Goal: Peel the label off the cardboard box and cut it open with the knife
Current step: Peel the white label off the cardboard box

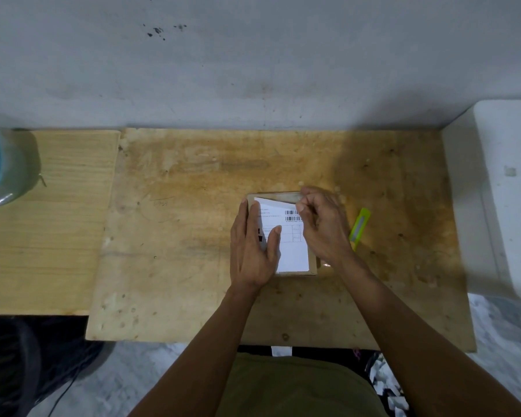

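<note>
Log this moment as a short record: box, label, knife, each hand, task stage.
box: cardboard box flat on the wooden board
label: white label, far edge lifted off the box
knife: green knife lying on the board right of the box, untouched
left hand: left hand pressing flat on the box and label
right hand: right hand pinching the label's far right corner
stage: peeling under way; cutting not begun

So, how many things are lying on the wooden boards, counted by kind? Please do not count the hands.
Cardboard box: 1
Label on the box: 1
Green knife: 1
Jar with a blue lid: 1
Total: 4
</note>
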A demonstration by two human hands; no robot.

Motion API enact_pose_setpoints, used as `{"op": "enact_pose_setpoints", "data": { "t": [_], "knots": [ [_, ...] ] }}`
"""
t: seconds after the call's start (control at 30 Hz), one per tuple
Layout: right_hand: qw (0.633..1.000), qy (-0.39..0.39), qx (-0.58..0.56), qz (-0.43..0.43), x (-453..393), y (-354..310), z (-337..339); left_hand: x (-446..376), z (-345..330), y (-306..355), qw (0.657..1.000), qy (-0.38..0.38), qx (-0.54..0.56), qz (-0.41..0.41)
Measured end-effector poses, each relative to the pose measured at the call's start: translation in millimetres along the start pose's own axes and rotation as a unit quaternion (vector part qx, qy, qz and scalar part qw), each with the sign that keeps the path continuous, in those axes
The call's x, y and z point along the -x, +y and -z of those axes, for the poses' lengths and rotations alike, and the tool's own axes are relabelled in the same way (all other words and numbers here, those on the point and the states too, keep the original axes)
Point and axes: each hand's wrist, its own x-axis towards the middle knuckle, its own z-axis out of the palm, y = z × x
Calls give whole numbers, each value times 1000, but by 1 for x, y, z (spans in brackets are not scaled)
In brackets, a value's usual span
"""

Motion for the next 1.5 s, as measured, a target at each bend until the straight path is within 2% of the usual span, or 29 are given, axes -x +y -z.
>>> {"op": "enact_pose_setpoints", "data": {
  "t": [0.13, 0.27, 0.37, 0.6, 0.8, 0.97, 1.27, 1.37, 1.5],
  "knots": [
    [998, 49, 32, 30, 0, -8, -4, -1, 1, -1, 1000, -7, -5, 5],
    [996, 65, 60, 19, 0, -7, -6, -1, 3, 0, 1000, -8, -3, 8],
    [992, 56, 95, 67, -3, -1, -6, -1, 4, 3, 1000, -8, -1, 10],
    [979, 19, 165, 120, -5, 8, -7, 0, 5, 4, 1000, -11, 0, 11],
    [999, -32, 38, 20, -2, 7, -2, -1, 3, 0, 1000, -14, 9, 3],
    [999, -49, 12, -2, -8, 9, 5, -2, 3, -1, 1000, -15, 24, 14],
    [996, -18, -70, -55, -6, 13, 0, 1, 10, -5, 997, -40, 60, 1],
    [996, -8, -80, -49, -3, 13, -2, 4, 12, -11, 996, -20, 79, -35],
    [997, -19, -68, -28, 2, 15, 2, 1, 10, -14, 995, -11, 97, -25]
  ]
}}
